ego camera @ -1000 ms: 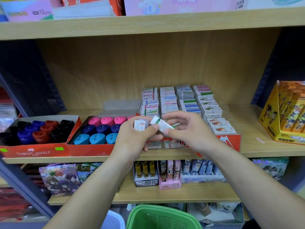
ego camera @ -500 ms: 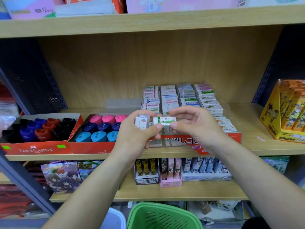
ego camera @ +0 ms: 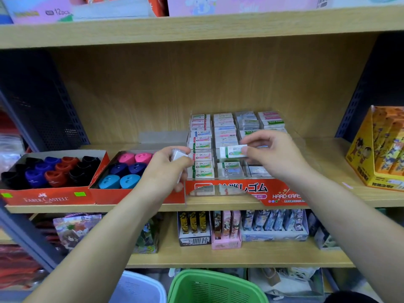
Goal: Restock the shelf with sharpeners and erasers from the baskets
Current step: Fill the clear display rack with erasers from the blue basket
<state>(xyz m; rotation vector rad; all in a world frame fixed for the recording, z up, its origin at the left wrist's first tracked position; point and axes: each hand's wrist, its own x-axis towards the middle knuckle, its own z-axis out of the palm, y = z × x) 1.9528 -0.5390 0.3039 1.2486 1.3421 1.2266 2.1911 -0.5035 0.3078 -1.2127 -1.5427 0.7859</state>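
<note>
A white eraser (ego camera: 232,151) in a green-printed sleeve is pinched level by the right hand (ego camera: 273,157) above the stocked display tray (ego camera: 282,196) on the middle shelf (ego camera: 218,207). The left hand (ego camera: 166,173) grips a small stack (ego camera: 178,155) beside the tray. Sharpeners (ego camera: 129,169) sit to the left and a green basket (ego camera: 209,275) stands below.

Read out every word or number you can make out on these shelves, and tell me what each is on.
"FABER-CASTELL": red sharpener box.
"12pcs": pink box, top shelf.
"HARD ERAS", rest hidden: eraser display front.
"レゴム": same front.
Labels on erasers and yellow box: too blurred to read.
</note>
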